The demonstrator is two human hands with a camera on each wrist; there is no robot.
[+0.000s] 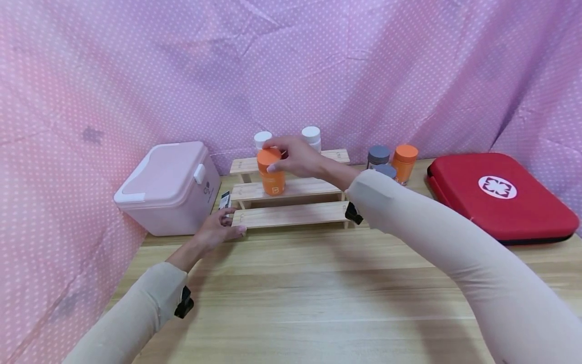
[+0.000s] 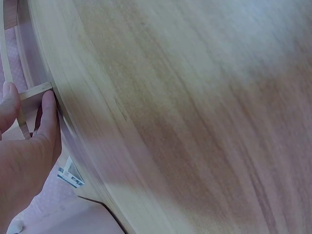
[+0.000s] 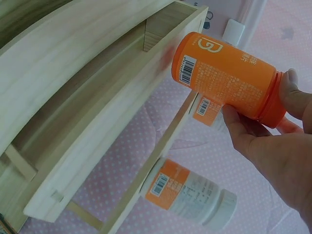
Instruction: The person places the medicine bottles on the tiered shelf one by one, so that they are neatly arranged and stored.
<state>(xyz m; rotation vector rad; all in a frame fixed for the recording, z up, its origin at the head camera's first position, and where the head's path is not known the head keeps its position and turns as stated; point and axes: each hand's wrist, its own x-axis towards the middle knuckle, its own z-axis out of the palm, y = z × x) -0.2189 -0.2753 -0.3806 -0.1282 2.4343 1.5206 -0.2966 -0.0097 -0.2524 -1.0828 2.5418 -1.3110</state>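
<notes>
Your right hand (image 1: 297, 157), arm stretched forward, grips the orange bottle (image 1: 274, 183) around its lid (image 1: 269, 155) at the wooden rack's (image 1: 291, 216) middle tier (image 1: 313, 186), contact unclear; your left hand (image 1: 214, 233) pinches the rack's lowest left end. The bottle is upright, orange throughout, with pale print and a barcode (image 3: 187, 71).

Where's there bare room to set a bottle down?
Tabletop in front of the rack, between the sleeves; the lowest shelf; the middle shelf right of the held orange bottle.

Crowded: the gap between rack and pink box, where the left hand and a small item sit; right of the rack, where grey-lidded jars and an orange jar cluster.
</notes>
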